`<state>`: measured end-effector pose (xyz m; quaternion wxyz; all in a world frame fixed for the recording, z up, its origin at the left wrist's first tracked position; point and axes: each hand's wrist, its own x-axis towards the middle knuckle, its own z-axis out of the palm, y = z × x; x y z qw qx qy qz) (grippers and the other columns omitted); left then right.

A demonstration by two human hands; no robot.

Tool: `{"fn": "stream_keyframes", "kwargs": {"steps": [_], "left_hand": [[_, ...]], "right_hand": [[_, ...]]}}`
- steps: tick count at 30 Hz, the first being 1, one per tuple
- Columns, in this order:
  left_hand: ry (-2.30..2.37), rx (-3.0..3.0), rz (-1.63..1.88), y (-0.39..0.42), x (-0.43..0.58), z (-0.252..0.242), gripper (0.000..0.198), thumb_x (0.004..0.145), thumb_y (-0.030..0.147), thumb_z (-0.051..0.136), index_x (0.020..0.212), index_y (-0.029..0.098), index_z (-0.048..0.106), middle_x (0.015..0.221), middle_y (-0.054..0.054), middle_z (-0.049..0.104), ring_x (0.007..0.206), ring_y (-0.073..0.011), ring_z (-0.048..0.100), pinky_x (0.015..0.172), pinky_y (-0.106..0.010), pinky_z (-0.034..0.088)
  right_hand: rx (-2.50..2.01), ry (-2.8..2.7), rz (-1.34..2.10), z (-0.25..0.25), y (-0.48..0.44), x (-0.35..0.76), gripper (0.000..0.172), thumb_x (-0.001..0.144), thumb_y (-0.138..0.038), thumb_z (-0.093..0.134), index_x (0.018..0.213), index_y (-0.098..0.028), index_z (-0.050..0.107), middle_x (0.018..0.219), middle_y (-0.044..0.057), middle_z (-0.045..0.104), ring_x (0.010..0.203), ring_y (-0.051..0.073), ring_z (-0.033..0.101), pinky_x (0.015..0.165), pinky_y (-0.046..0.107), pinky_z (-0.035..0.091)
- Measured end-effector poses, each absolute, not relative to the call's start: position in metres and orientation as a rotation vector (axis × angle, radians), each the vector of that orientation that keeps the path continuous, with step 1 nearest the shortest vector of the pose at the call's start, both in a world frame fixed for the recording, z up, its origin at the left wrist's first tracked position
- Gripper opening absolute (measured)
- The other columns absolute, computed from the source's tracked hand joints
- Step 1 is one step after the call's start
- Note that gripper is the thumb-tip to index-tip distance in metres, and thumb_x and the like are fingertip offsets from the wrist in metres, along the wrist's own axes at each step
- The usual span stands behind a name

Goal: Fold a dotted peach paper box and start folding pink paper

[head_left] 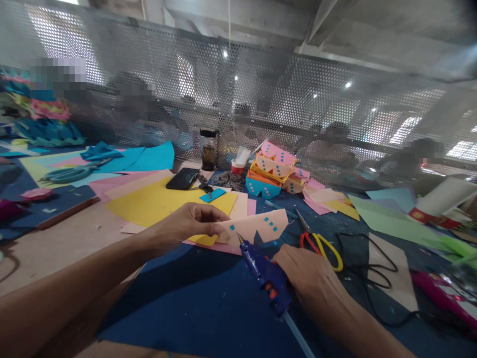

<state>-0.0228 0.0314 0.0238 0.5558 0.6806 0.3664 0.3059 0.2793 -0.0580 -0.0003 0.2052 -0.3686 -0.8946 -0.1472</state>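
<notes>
Between thumb and fingers, my left hand (197, 221) pinches the left end of a pale peach paper mask (257, 226). Small blue squares dot the mask, one near my left hand and several toward its right end, and a notch cuts its lower edge. A blue glue gun (265, 278) is gripped in my right hand (309, 273). Its metal tip is at the mask's face, just right of the single blue square; whether it touches I cannot tell. A clear glue stick (298, 334) sticks out of the gun's back end.
Scissors (316, 243) with red and yellow handles lie right of the mask, near a black cord (367, 271). Behind are stacked paper masks (270, 169), a phone (182, 178), keys, a jar (208, 149) and a paper cup (238, 166). Yellow paper (149, 201) lies left. A perforated metal screen stands behind.
</notes>
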Motion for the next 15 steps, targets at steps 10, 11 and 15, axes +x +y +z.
{"fn": "stream_keyframes", "kwargs": {"steps": [10,11,15], "left_hand": [[0.862,1.597,0.728,0.0339,-0.0261,0.0192,0.029,0.083,0.037,0.080,0.107,0.022,0.076,0.098,-0.005,0.080,0.090,-0.0203,0.073,0.087,-0.031,0.053],[0.867,1.595,0.728,0.0335,-0.0259,0.0196,0.028,0.083,0.037,0.080,0.106,0.022,0.076,0.098,-0.004,0.080,0.090,-0.0198,0.073,0.087,-0.030,0.053],[0.869,1.599,0.733,0.0325,-0.0252,0.0210,0.029,0.082,0.038,0.081,0.105,0.021,0.077,0.096,-0.004,0.080,0.090,-0.0206,0.073,0.086,-0.031,0.054]], "right_hand": [[-1.030,-2.494,-0.394,-0.0023,-0.0572,0.2809,0.022,0.098,-0.009,0.045,0.082,-0.021,0.054,0.075,0.001,0.057,0.062,0.017,0.051,0.058,0.031,0.030],[-1.032,-2.497,-0.381,-0.0026,-0.0572,0.2810,0.022,0.098,-0.008,0.046,0.082,-0.021,0.054,0.076,0.001,0.058,0.063,0.017,0.051,0.058,0.031,0.030],[-1.046,-2.493,-0.373,-0.0046,-0.0569,0.2815,0.019,0.095,-0.008,0.050,0.082,-0.021,0.054,0.076,0.001,0.058,0.063,0.017,0.052,0.059,0.031,0.030]]}}
